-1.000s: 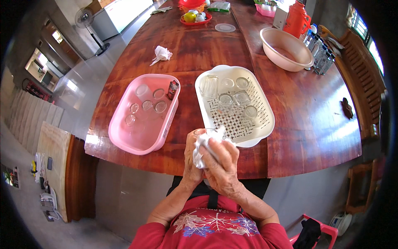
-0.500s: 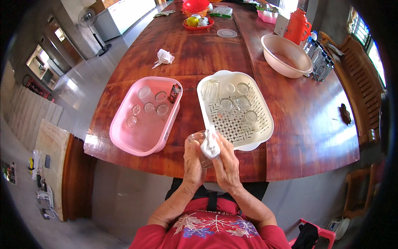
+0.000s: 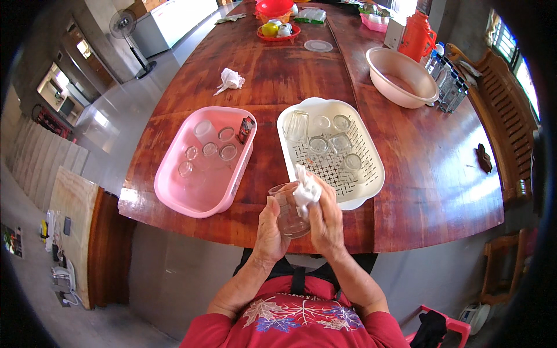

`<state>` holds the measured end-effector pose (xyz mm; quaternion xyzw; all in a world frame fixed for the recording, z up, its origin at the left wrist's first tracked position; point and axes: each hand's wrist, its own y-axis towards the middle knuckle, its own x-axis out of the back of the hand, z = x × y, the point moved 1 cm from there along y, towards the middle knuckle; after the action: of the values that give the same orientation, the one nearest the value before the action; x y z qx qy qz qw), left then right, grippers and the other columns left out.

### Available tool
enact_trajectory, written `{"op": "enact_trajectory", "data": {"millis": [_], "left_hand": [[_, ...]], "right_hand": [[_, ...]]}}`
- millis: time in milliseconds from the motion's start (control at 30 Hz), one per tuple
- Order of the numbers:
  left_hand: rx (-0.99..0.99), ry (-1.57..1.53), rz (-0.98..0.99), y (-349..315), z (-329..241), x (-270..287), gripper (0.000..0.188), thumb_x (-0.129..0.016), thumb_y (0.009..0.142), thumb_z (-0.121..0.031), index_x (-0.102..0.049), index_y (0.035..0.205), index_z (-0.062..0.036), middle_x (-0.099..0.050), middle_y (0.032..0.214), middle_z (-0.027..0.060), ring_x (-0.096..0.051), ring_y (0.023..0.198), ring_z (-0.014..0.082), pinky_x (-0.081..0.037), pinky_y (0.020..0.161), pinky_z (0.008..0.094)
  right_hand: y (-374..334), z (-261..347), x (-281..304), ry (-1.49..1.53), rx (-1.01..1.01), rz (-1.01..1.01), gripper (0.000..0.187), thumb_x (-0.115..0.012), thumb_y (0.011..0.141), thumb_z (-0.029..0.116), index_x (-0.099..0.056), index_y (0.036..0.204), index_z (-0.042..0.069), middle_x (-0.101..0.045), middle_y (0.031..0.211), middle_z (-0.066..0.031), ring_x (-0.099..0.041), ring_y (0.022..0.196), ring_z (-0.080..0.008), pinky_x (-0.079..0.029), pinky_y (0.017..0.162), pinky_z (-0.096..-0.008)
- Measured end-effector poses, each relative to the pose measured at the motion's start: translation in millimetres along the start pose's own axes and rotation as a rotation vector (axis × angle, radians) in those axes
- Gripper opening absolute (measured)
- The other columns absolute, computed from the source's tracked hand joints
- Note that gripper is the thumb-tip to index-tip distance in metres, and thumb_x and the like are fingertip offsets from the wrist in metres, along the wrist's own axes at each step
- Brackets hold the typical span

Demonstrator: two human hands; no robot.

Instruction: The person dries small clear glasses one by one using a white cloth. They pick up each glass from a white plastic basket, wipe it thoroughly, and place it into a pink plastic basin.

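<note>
- Left hand (image 3: pixel 271 236): curled round the side of a clear drinking glass (image 3: pixel 288 217), thumb along its wall; a steady, light grip seems best, as smooth glass could slip.
- The glass is held between both hands at the near edge of the table (image 3: pixel 429 191); turning it gradually should bring the whole rim under the cloth.
- Right hand (image 3: pixel 328 223): fingers bent, pinching a bunched white cloth (image 3: pixel 306 188) against the rim; a dry fold and gentle pressure would suit thin glass.
- Pink tub (image 3: pixel 191 194): smooth plastic, rounded corners, small round glassware (image 3: pixel 210 149) inside.
- White basket (image 3: pixel 352 203): plastic, slotted floor, holding clear glasses (image 3: pixel 318 144).
- Table: glossy reddish wood, streaky grain.
- Basin (image 3: pixel 394 95): pale, round, wide-mouthed.
</note>
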<state>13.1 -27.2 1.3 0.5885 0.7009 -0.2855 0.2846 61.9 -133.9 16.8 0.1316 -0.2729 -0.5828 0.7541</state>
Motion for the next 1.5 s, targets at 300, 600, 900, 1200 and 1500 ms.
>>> {"op": "enact_trajectory", "data": {"millis": [300, 600, 900, 1200, 1500], "left_hand": [[-0.021, 0.165, -0.068, 7.7, 6.3, 10.4, 0.059, -0.045, 0.089, -0.056, -0.048, 0.123, -0.0088, -0.057, 0.114, 0.0034, -0.057, 0.102, 0.0158, -0.05, 0.085, 0.0328], [0.177, -0.646, 0.108, 16.5, -5.8, -3.0, 0.066, -0.047, 0.079, -0.07, -0.058, 0.103, -0.0089, -0.062, 0.092, 0.0082, -0.062, 0.08, 0.0212, -0.055, 0.07, 0.0335], [0.096, -0.519, -0.063, 20.4, 5.6, 8.6, 0.069, -0.039, 0.084, -0.067, -0.057, 0.112, -0.0063, -0.063, 0.096, 0.0094, -0.062, 0.087, 0.0217, -0.053, 0.077, 0.0359], [-0.071, -0.408, -0.14, 20.9, 9.3, 9.9, 0.068, -0.037, 0.086, -0.065, -0.053, 0.114, -0.0061, -0.061, 0.101, 0.0098, -0.059, 0.088, 0.026, -0.053, 0.073, 0.0355], [-0.009, -0.342, -0.051, 17.8, 8.2, 13.8, 0.067, -0.034, 0.086, -0.068, -0.052, 0.116, -0.0102, -0.059, 0.099, 0.0082, -0.059, 0.088, 0.0242, -0.052, 0.072, 0.0354]], "right_hand": [[10.9, 5.3, 2.2, 0.02, 0.084, 0.142, 0.041, -0.052, 0.083, 0.003, -0.051, 0.124, 0.0, -0.052, 0.123, -0.0182, -0.048, 0.112, -0.0328, -0.035, 0.097, -0.039], [-40.5, 6.0, -12.8, -0.328, 0.448, -0.023, 0.041, -0.068, 0.069, 0.007, -0.064, 0.11, 0.004, -0.053, 0.124, -0.01, -0.045, 0.116, -0.0315, -0.04, 0.098, -0.0409], [-34.2, 4.4, -1.3, -0.095, 0.253, -0.182, 0.038, -0.071, 0.065, 0.0, -0.063, 0.102, 0.003, -0.057, 0.104, -0.0122, -0.056, 0.095, -0.0289, -0.048, 0.08, -0.0354], [-42.2, -0.6, -9.8, -0.295, 0.254, -0.109, 0.043, -0.067, 0.061, -0.006, -0.058, 0.103, -0.006, -0.052, 0.102, -0.0203, -0.054, 0.089, -0.0351, -0.047, 0.076, -0.0402], [-31.9, 9.8, 7.4, 0.094, 0.185, 0.039, 0.027, -0.064, 0.068, -0.005, -0.058, 0.094, -0.001, -0.056, 0.091, -0.015, -0.058, 0.081, -0.0297, -0.049, 0.069, -0.0359]]}}
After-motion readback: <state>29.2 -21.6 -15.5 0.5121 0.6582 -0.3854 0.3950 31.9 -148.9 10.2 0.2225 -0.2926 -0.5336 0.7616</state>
